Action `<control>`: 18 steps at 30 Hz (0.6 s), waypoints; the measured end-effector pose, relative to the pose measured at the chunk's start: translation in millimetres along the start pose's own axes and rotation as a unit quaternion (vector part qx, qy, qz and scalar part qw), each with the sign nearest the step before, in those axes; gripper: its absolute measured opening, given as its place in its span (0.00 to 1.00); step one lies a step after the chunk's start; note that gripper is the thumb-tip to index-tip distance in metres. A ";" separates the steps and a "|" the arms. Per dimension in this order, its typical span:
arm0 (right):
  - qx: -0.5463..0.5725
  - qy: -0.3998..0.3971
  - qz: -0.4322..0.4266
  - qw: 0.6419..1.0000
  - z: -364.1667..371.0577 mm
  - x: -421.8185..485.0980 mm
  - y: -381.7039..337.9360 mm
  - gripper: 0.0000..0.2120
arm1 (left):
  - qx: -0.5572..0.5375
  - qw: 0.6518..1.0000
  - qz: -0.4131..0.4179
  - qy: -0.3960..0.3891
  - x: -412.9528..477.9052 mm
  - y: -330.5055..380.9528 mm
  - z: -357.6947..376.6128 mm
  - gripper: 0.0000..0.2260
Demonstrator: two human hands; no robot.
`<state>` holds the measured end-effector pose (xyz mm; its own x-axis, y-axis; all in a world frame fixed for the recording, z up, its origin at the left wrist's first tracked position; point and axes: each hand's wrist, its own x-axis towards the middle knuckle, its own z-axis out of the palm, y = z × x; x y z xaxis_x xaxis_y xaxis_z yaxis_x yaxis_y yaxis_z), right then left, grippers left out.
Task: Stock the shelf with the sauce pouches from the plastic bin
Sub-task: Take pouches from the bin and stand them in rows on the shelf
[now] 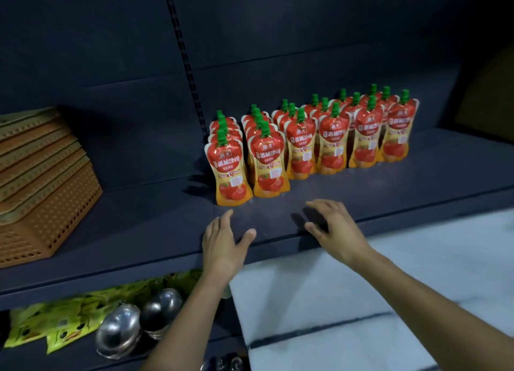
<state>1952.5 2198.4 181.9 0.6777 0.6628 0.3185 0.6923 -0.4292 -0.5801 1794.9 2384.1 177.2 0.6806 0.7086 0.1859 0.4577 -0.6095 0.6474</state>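
From the head view, the pouches are on the shelf. They stand upright with green caps up, in six files that run back toward the rear panel. The two left files come nearer the front edge than the rest.

Your left hand is over the front of the shelf, just before the leftmost file. Its fingers are straight, the thumb is spread, and it holds nothing. Your right hand is beside it, fingers loosely curved and apart, and it also holds nothing. I cannot tell whether either hand touches the shelf.

Orange baskets are stacked at the far left. Steel bowls and yellow-green packets lie on the level below. A pale surface fills the lower right, and I cannot tell whether it is the bin.

Expect the pouches to be soft and glossy, so a little slippery, with some weight low in the belly. They probably stand only on a folded base, so a nudge could topple a whole file. Take each one at the narrow waist or by the stiff neck under the cap, not by squeezing the belly. Set it down flat.
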 end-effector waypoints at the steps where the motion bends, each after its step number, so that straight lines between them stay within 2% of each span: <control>1: -0.007 0.023 -0.017 1.000 -0.8 -17.3 2.6 0.21 | 0.002 1.000 0.027 0.006 -15.6 6.1 7.2 0.31; 4: -0.004 0.069 -0.014 0.997 -2.3 -68.8 17.1 0.20 | -0.017 0.994 0.106 -0.005 -57.6 23.0 33.3 0.26; 9: 0.022 0.086 0.079 0.993 -16.9 -161.8 62.1 0.19 | -0.023 0.978 0.190 -0.086 -124.2 52.5 90.6 0.23; 15: 0.035 0.091 0.222 0.970 -72.6 -304.8 131.8 0.19 | -0.042 0.949 0.216 -0.224 -212.6 123.4 176.8 0.23; 18: 0.002 0.091 0.296 0.951 -116.7 -374.2 163.9 0.20 | -0.049 0.930 0.234 -0.280 -268.8 171.3 219.5 0.22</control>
<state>1841.3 1808.5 55.2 0.9803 0.1879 0.0600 0.1754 -0.6909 -0.7013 1816.0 2011.1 75.9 0.9958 0.0610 0.0686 0.0004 -0.7501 0.6613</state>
